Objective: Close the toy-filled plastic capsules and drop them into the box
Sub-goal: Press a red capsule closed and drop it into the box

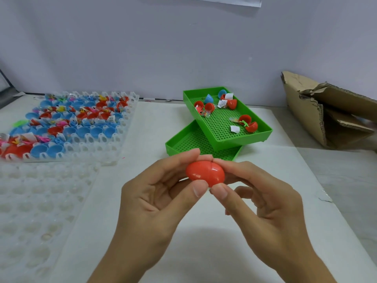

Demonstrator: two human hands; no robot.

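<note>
Red capsule (205, 174) closed | left hand (161, 193), right hand (263, 199) both pinching it

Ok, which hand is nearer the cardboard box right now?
Right. The right hand pinches the red capsule on the side toward the cardboard box; the left hand pinches the capsule's other side, farther away.

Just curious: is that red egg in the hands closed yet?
Closed: the red egg shows only a thin seam between its halves, no gap.
</note>
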